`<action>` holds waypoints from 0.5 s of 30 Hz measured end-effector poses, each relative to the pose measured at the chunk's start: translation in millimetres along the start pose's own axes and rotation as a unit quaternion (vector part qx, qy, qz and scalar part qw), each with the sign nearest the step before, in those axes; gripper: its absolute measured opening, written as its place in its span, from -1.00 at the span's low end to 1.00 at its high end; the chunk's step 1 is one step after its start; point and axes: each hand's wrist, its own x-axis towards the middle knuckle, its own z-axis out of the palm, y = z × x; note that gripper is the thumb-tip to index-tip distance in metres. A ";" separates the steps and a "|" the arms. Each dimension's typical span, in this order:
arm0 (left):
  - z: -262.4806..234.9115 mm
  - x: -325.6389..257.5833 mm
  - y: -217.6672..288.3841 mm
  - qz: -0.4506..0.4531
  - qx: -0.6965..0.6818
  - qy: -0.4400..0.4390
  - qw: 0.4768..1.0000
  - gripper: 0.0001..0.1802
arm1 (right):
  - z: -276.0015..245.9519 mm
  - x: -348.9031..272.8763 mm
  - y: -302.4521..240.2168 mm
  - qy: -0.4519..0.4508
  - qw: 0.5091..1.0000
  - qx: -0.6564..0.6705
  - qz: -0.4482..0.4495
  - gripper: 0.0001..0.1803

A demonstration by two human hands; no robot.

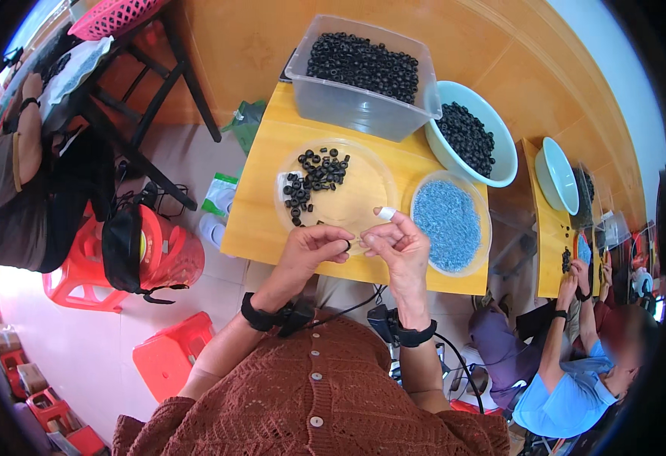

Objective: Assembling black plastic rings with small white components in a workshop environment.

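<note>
Above the near edge of the yellow table, my left hand pinches a small round black piece between thumb and fingers. Close beside it, my right hand has thumb and finger pressed together on something small and pale, too tiny to name. White tape wraps one of its fingertips. Just beyond the hands lies a shallow clear round tray with loose black ring-like pieces on its left side. To the right of my right hand, another round tray is full of small light-blue pieces.
At the table's back stand a clear plastic bin and a pale-green basin, both holding black pieces. Right of me, a person in a blue shirt works at another table. Another person sits at far left near red stools.
</note>
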 end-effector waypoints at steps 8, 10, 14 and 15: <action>-3.3 -1.1 -7.1 0.005 0.044 0.000 0.999 -0.85 | -2.1 4.6 -7.3 -0.107 0.991 -0.076 0.020 -0.60; -1.6 -2.0 -4.8 -0.003 0.072 -0.002 0.997 -0.85 | -5.2 8.3 -8.8 -0.143 0.985 -0.085 0.034 -0.61; -4.6 -1.6 -5.0 -0.015 0.086 -0.022 0.996 -0.84 | -5.1 10.1 -6.5 -0.167 0.980 -0.094 0.051 -0.64; -6.0 -0.7 -5.9 -0.028 0.078 -0.029 0.996 -0.84 | -3.5 10.0 -4.9 -0.167 0.980 -0.095 0.050 -0.65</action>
